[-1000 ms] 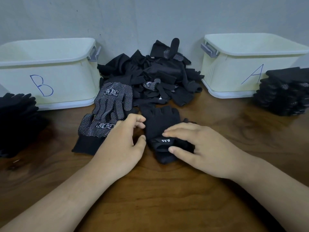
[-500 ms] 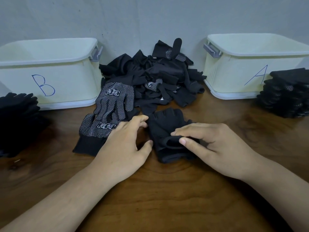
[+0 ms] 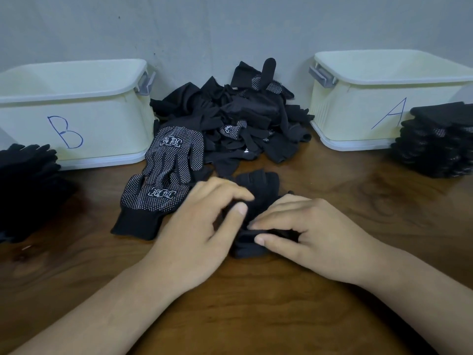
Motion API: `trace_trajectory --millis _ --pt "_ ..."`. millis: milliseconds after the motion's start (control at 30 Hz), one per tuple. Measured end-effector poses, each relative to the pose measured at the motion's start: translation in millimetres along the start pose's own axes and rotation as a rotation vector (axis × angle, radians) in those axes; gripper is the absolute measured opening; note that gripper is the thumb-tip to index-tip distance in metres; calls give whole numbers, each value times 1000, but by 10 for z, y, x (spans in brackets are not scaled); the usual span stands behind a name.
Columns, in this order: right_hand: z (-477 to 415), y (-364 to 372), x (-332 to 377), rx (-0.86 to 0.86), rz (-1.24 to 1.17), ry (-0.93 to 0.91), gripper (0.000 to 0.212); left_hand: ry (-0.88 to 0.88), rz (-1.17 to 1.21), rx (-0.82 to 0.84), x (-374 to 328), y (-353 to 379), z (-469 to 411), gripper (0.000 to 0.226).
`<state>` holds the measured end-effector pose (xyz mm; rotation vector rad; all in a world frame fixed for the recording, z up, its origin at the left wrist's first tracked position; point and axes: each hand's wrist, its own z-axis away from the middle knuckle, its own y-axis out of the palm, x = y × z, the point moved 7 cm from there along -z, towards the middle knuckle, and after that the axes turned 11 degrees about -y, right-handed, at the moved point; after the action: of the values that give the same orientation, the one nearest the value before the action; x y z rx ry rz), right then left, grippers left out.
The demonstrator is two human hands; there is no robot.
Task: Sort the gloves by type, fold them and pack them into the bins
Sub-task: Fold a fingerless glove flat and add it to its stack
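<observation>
- A dark wooden table meets a grey wall at 12 o'clock
- Left to right: left stack at 9, bin B at 10, dotted gloves at 11, loose pile at 12, bin A at 2, right stack at 3
- The fingerless glove lies at centre, long axis 6 to 12, stubs toward 12
- The blurred left hand pinches its left edge, thumb against forefinger; the right hand pinches the folded cuff
- Hands hide its middle; frame edges cut both stacks
</observation>
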<state>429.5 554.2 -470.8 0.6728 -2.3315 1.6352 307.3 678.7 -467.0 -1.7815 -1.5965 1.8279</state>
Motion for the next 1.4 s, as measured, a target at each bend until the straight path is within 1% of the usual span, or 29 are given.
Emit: trace_trajectory --millis 33,100,133,200,267,333,367,400,467,533,567,633,700,833,900,1033,1167,1233,1300,1333,1367,1400 --pt "-1 29 32 5 -39 -8 22 7 43 56 -39 42 29 21" --pt "23 28 19 -18 -137 31 21 -43 160 129 -30 89 63 26" --pt "48 7 -24 -44 -198 81 21 -83 204 133 8 90 62 27" --pt "75 -47 -98 -115 -362 178 20 -168 223 133 94 88 38 24" --pt "66 -118 -183 -255 -546 255 20 -200 166 156 136 124 32 21" --pt "98 -246 -332 -464 -675 364 21 -185 71 181 134 169 49 30" --pt "134 -317 -411 -525 -657 420 20 -174 16 195 125 186 62 33" --pt "171 -394 -480 -528 -566 458 20 -157 -35 209 112 198 74 35" --pt "227 -476 -566 -389 -361 501 17 -114 -100 237 85 225 90 40" --pt "250 -452 -576 -239 -308 528 8 -86 -143 259 62 259 98 47" --pt "246 -424 -560 -187 -297 528 8 -82 -174 275 57 280 99 50" --pt "241 -364 -543 -121 -255 534 20 -81 -242 323 47 319 106 54" --pt "227 -345 -527 -98 -208 535 23 -86 -293 375 36 346 123 59" --pt "220 -317 -512 -104 -191 512 12 -90 -375 432 14 363 147 69" --pt "218 -359 -509 -122 -183 495 12 -86 -410 445 20 371 158 70" --pt "236 -536 -552 -170 -75 508 11 -67 -476 471 28 401 169 67" --pt "231 -353 -620 -67 -28 498 13 -74 -487 486 16 406 182 59" --pt "227 -309 -597 -47 -32 450 17 -77 -479 479 15 402 183 57" --pt "201 -329 -509 -85 -25 370 29 -72 -466 467 10 393 184 57" --pt "180 -347 -446 -139 -25 324 35 -68 -459 462 10 391 184 58" --pt "147 -361 -373 -201 -40 282 38 -60 -449 458 1 389 185 58" --pt "109 -355 -300 -247 -66 247 35 -49 -437 452 2 386 186 59"
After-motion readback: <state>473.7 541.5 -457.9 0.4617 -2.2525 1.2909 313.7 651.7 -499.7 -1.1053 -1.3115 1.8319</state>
